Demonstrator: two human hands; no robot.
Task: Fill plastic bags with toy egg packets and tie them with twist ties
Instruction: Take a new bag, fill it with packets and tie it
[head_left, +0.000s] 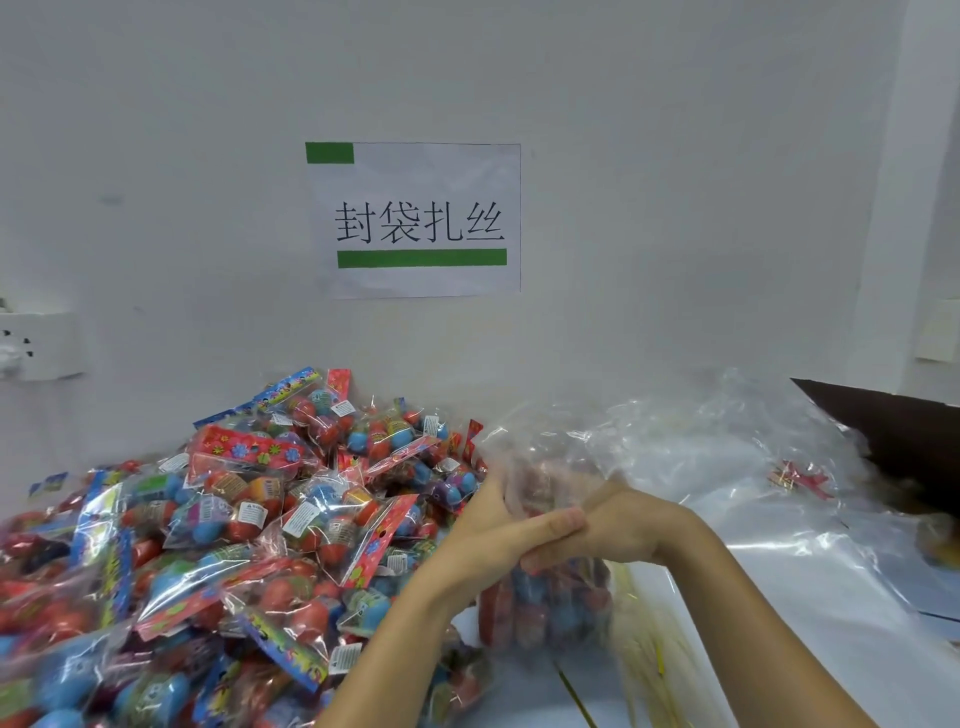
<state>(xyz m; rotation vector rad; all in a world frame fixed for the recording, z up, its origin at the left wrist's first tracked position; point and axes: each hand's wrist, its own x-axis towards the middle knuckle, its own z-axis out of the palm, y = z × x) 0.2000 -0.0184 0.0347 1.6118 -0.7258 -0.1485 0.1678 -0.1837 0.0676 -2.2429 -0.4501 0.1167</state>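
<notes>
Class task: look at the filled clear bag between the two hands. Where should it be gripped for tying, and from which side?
Grip the filled bag at its gathered neck, from above: the eggs weigh down the bottom, and the loose plastic rises where the left hand and right hand meet.

The filled plastic bag (545, 597) is smeared by motion blur, so the egg packets inside cannot be counted. Its neck is hidden between the left hand (498, 525) and the right hand (618, 525); whether a tie is on it cannot be told. The right hand's fingertips are covered by the left thumb. The twist ties (641, 654) are blurred into yellow streaks. The packet pile (208, 545) is cut off at the left and bottom edges. The cardboard box (904, 441) is cropped at the right edge. A small red item (800, 478) under clear film is too blurred to identify.
</notes>
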